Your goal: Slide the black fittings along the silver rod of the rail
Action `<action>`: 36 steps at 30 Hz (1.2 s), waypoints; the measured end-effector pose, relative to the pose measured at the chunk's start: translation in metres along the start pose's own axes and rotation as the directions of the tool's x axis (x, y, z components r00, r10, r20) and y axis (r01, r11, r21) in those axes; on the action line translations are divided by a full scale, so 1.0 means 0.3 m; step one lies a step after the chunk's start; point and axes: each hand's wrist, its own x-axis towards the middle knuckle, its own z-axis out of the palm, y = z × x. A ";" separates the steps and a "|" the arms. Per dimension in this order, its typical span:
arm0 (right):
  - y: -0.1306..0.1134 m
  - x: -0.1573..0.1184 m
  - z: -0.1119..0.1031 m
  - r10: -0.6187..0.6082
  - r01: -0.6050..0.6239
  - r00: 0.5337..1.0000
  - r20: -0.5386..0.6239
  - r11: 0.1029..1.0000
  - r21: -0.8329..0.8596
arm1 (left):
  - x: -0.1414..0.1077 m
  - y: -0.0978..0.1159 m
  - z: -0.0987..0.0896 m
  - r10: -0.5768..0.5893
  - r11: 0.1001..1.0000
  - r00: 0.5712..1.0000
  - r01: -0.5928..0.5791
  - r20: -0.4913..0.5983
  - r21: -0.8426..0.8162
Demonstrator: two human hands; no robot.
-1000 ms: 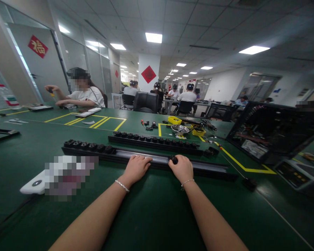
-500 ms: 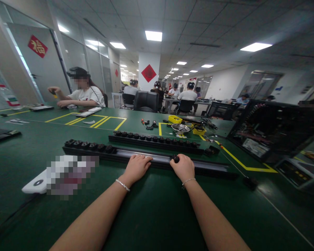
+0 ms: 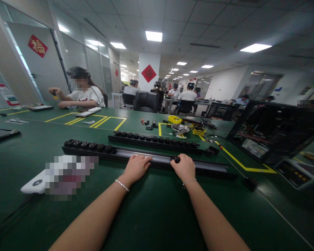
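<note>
A long black channel [image 3: 211,168] lies across the table in front of me, with a row of small black socket-like modules [image 3: 88,145] seated in its left part. The bare stretch in its middle shows a pale grey inside. My left hand [image 3: 136,168] grips the channel near its middle, fingers over the top and partly hidden. Further right, my right hand [image 3: 184,166] is closed on a small round black module [image 3: 176,159] at the channel's opening. Behind lies a second black strip [image 3: 157,140], filled with a row of similar modules.
Left of my arms are a white device [image 3: 35,183] and a blurred patch. Beyond the strips are a metal bowl [image 3: 180,129], a yellow bin [image 3: 175,119] and loose black parts. An open computer case [image 3: 272,130] stands right. A person [image 3: 85,94] sits across the table.
My hands keep nearly the same places on the channel and the module. The view has shifted very slightly.
</note>
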 end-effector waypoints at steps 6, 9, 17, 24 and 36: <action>0.015 0.005 -0.004 0.029 -0.029 0.999 0.039 1.000 0.004 | 0.000 0.001 -0.003 -0.004 1.000 1.000 0.004 0.003 0.003; 0.019 0.004 -0.009 0.022 -0.022 0.999 0.037 1.000 0.000 | 0.000 0.002 -0.005 -0.007 1.000 1.000 0.007 0.004 0.000; 0.020 0.001 -0.018 0.038 -0.037 0.999 0.012 0.999 -0.039 | 0.001 0.002 -0.003 -0.002 1.000 1.000 0.002 0.010 0.003; 0.032 0.001 -0.020 0.030 -0.029 0.999 0.019 0.999 -0.042 | 0.001 0.000 -0.002 -0.001 1.000 1.000 0.001 0.007 0.000; 0.043 0.015 -0.007 0.027 -0.027 1.000 0.014 1.000 -0.017 | 0.001 0.005 -0.011 -0.006 1.000 1.000 0.006 0.016 -0.006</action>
